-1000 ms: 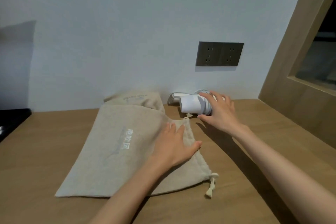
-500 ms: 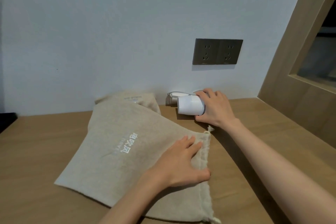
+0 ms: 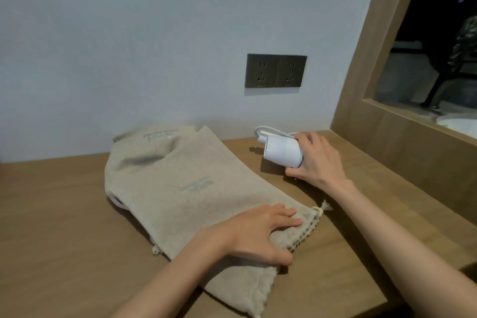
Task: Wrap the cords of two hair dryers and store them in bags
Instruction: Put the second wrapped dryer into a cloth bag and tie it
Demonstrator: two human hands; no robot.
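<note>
Beige drawstring bag: coarse matt woven cloth. White hair dryer: smooth plastic. Brown table: matt wood grain.

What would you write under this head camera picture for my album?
Right hand grips a white hair dryer while the left hand rests on a beige bag on the wooden table.

Rear of hair dryer behind right hand, bag print blurred

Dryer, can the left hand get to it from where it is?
Probably yes. The left hand rests on the bag, and only bag and bare table lie between it and the dryer. The right hand grips the dryer's far end, though.
</note>
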